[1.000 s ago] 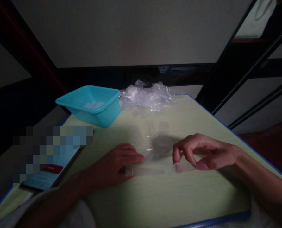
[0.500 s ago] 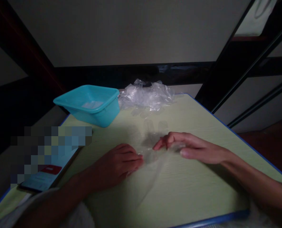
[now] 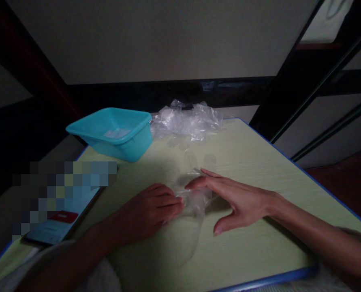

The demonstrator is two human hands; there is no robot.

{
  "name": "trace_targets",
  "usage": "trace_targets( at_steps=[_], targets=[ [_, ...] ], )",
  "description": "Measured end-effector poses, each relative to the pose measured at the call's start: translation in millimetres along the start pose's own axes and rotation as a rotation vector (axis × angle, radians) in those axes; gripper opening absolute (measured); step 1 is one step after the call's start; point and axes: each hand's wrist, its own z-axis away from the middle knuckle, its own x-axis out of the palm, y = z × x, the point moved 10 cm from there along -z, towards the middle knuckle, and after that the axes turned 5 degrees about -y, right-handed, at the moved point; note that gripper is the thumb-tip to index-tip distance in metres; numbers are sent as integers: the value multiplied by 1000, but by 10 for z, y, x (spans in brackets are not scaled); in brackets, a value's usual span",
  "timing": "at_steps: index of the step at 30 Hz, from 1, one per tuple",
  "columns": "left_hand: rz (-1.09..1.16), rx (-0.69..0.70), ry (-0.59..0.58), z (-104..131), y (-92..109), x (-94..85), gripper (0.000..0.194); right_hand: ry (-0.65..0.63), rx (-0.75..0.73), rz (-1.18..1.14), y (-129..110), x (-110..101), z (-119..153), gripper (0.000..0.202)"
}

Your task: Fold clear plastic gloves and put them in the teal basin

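Clear film (image 3: 198, 207) is mid-worktop (image 3: 253, 251), crumpled between the hands. Left hand (image 3: 150, 207): fingers together at film's left side; I can't tell if it's pinching. Right hand (image 3: 244, 198): spread, thumb off, fingertips at film's far part. Teal tub (image 3: 137, 142) far left, plastic pile (image 3: 186, 121) at far edge, phone (image 3: 58, 227) left. Risks, my read: thin film could fold or cling if fingertips drag; a hard left-right pull might tear it.

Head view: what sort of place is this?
Probably a small room in a home, though it could be a workroom: a phone and a turquoise basin sit on a small blue-edged table, with a pale panel close behind.
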Motion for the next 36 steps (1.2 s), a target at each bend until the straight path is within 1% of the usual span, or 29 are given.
trace_targets(
  at_steps=[3,7,9,11,13,15,18,21,25,28,31,34,36],
  targets=[
    [11,2,19,2,5,-16,28,-25,32,91,22,12,27,64],
    [-5,-10,2,12,-9,12,30,-4,89,174,37,-104,99,58],
    [-6,-8,-5,16,-12,23,32,12,110,184,39,-169,124,47],
    [-2,-9,-9,19,-19,29,31,14,127,174,46,-208,136,31],
    [5,-11,-16,18,-23,38,31,-4,147,139,69,-215,143,17],
    [25,-21,-17,17,-35,38,32,-32,177,88,108,-204,155,10],
    [87,-71,-19,16,-93,36,35,-75,229,24,168,-187,187,9],
    [157,-109,-10,17,-150,19,36,-80,273,-23,206,-212,216,12],
    [235,-117,20,25,-179,-21,37,-83,299,-131,238,-213,234,12],
    [246,-167,-6,41,-227,14,32,-137,298,-197,265,-133,240,8],
    [286,-198,-54,47,-257,77,30,-148,296,-230,292,-102,236,6],
    [366,-244,-41,49,-317,74,29,-150,280,-335,294,-89,211,9],
    [412,-315,-22,64,-393,69,28,-139,262,-405,291,-97,189,14]
  ],
)
